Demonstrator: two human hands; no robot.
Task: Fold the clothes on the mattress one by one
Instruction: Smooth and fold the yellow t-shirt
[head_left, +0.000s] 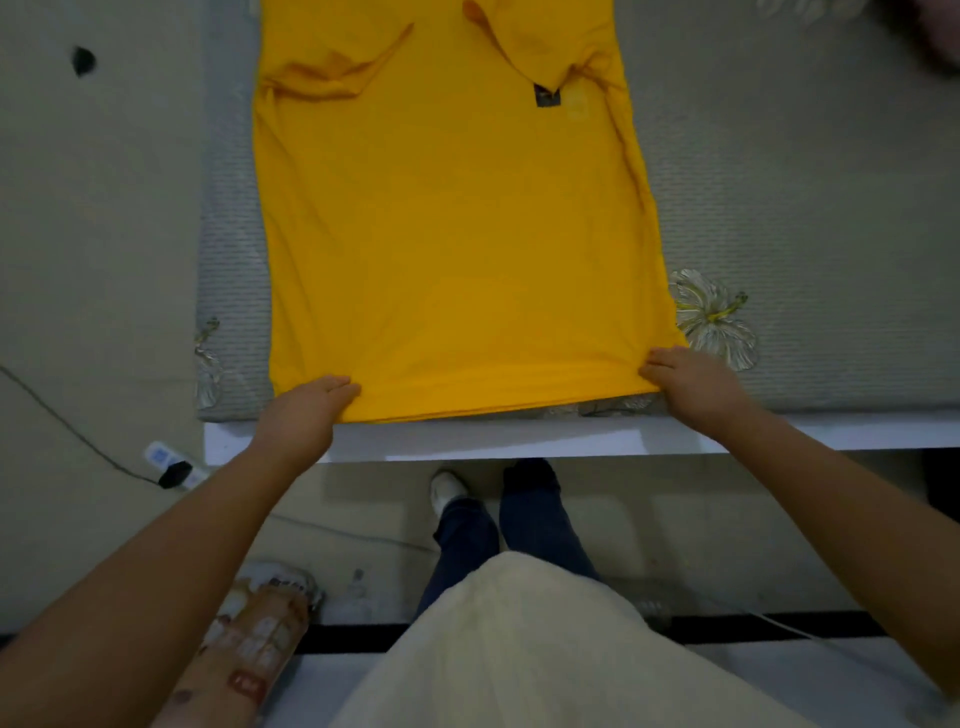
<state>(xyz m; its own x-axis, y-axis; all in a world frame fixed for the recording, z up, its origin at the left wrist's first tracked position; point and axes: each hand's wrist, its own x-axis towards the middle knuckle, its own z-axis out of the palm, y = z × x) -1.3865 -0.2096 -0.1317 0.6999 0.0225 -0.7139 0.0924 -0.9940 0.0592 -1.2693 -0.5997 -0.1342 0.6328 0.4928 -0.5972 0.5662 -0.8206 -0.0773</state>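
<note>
Here is the bright yellow cotton T-shirt (457, 234), spread flat and lengthwise on the grey ribbed mattress (805, 208) with its pale flower print, the hem lying right at the near edge above the white bed frame (519, 441). Both sleeves are turned in over the body at the far end, so the side folds look done. The left hand (306, 415) is closed over the near-left corner of the hem, fingers on top of the cloth and curled in; the right hand (696, 384) pinches the near-right corner the same way, fingers bent over the edge. Both have cloth in their grip.

My read: this is the lengthwise fold about to begin. The next move calls for lifting both corners evenly and carrying the hem up towards the collar, keeping the edge taut and level so the tucked sleeves stay put.

Labels now: a small dark square tag (546, 96) sits near the neckline, with a faint pale patch just beside it. Any writing on either is too small and blurred to read.
</note>
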